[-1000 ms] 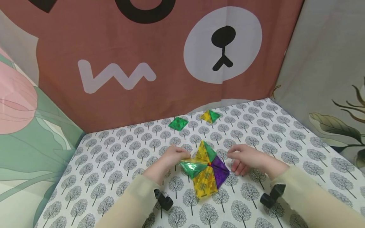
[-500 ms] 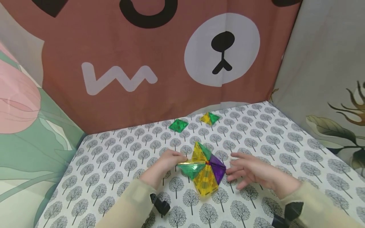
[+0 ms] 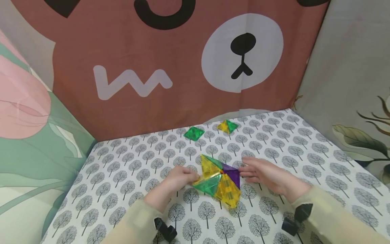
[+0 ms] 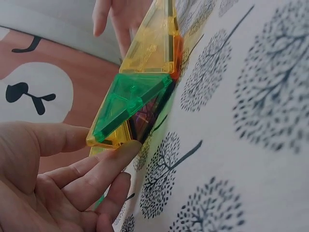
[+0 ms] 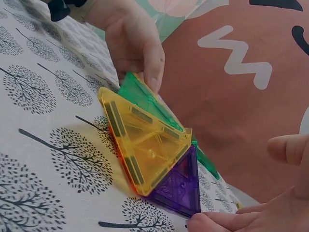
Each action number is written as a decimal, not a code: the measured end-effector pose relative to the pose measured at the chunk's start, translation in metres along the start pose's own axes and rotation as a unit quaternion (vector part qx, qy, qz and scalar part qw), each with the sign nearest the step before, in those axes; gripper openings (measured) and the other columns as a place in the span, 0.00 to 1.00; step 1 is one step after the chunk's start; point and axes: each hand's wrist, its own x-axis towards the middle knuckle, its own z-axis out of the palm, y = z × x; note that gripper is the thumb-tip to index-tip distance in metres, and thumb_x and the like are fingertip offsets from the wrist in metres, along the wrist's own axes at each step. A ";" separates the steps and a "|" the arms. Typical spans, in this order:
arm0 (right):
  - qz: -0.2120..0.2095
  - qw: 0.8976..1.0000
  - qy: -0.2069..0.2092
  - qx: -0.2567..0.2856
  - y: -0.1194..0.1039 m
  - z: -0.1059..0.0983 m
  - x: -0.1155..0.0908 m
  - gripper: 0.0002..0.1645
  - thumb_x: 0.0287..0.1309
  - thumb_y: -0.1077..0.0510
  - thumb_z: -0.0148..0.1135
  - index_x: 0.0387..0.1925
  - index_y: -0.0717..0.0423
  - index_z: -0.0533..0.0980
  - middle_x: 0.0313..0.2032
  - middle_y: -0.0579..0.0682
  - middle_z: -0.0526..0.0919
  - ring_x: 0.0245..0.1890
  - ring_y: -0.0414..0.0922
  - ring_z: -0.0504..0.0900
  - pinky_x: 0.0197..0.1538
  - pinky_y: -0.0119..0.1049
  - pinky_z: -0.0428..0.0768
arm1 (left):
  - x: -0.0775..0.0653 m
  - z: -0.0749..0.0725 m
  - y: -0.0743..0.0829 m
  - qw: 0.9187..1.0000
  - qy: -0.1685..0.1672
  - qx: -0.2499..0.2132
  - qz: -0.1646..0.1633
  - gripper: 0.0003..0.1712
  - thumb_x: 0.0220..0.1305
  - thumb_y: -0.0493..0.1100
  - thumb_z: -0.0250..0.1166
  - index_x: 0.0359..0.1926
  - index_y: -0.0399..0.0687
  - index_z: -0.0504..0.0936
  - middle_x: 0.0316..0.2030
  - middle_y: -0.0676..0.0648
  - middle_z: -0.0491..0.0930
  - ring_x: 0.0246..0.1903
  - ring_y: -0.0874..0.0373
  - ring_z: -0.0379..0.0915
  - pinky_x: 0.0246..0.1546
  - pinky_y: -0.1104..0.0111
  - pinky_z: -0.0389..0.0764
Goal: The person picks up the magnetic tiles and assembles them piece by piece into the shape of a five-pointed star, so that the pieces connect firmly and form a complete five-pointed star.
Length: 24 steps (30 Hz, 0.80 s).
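Note:
A star-like build of translucent magnetic tiles (image 3: 228, 191) in yellow, green and purple stands on the cloth in front of me. My left hand (image 3: 179, 178) pinches the outer tip of its green-and-yellow arm between thumb and fingers; in the left wrist view the green tile (image 4: 130, 96) rises above that grip. On the other side, my right hand (image 3: 268, 174) has its fingers extended, with the fingertips at the purple tile (image 5: 178, 186). The right wrist view shows a fingertip at that tile's corner and the thumb held apart. A large yellow tile (image 5: 147, 140) faces that camera.
Behind the build lie a green tile piece (image 3: 194, 134) and a small yellow-and-green pyramid (image 3: 227, 126). The table wears a white cloth (image 3: 122, 189) printed with trees. A brown bear curtain (image 3: 146, 112) hangs along the back edge, with patterned curtains at both sides.
The tile build has turned counter-clockwise, its lower yellow arm swinging to the right. My right hand opened out, then came in to the purple tile. My left hand keeps its pinch.

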 end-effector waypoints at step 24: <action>0.004 1.000 -0.004 0.010 -0.010 0.004 0.038 0.52 0.73 0.36 0.43 0.76 0.65 0.35 0.69 0.73 0.57 0.69 0.65 0.60 0.71 0.57 0.53 | -0.039 0.019 -0.002 0.992 -0.071 -0.101 0.010 0.13 0.61 0.43 0.66 0.45 0.44 0.87 0.51 0.46 0.82 0.60 0.38 0.67 0.60 0.29 0.50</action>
